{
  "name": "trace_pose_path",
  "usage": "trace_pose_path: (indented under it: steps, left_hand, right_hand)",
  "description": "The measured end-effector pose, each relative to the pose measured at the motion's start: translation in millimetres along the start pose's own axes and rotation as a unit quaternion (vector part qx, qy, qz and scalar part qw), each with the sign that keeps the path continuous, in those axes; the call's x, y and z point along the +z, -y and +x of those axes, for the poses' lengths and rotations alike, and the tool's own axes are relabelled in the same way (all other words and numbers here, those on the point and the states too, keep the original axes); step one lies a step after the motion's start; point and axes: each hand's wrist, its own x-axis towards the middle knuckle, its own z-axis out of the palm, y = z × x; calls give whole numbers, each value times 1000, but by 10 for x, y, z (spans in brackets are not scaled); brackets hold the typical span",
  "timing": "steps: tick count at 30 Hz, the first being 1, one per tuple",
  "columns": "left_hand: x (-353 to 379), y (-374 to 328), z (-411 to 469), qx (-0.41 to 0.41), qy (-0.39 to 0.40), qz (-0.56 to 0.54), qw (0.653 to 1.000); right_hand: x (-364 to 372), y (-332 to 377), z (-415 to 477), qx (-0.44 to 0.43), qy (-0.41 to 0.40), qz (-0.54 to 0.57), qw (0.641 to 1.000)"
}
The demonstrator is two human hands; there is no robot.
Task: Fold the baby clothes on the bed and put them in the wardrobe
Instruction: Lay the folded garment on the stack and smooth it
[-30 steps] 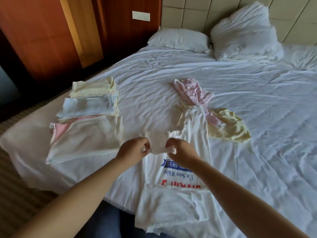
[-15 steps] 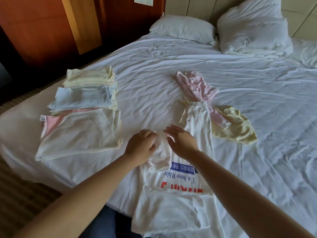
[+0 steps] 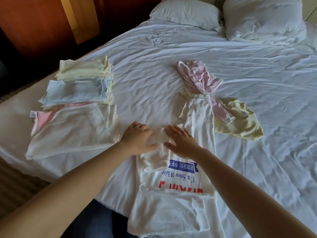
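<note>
A white print-fronted baby garment (image 3: pixel 178 184) is laid flat, folded pastel clothes (image 3: pixel 77 93) stacked left of it, crumpled pink and yellow garments (image 3: pixel 202 79) beyond it.

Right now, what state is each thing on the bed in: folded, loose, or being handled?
left hand, flat on the small white garment, pressing it.
right hand, fingers straight, pressing the same garment.
small white garment, partly folded, lying on the printed white shirt.
printed white shirt, laid out, print upward.
folded stacks, neat, at the bed's left edge.
pink garment, loose, unfolded.
yellow garment, crumpled, unfolded.
</note>
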Motion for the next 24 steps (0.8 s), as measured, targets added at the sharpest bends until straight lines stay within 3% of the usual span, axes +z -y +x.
trace_pose_path:
  steps: [2,5,9,13,24]
  left_hand:
    - [-130,-70,155,-11,-44,-6,999]
    - [-239,-303,415,-28,-83,-98,991]
    - [-344,-676,887,-31,-99,-185,977]
    - [-311,-903,1360,7,-107,-195,975]
    - [331,-797,1816,32,-155,-234,959]
  right_hand:
    - [-181,-111,-25,-4,-65,54,996]
    - [-430,-358,-19,23,-152,64,986]
    - [-716,-754,143,77,-176,55,980]
    - [-906,-1158,423,140,-202,65,967]
    - [-818,-1682,1003,140,-129,6,982]
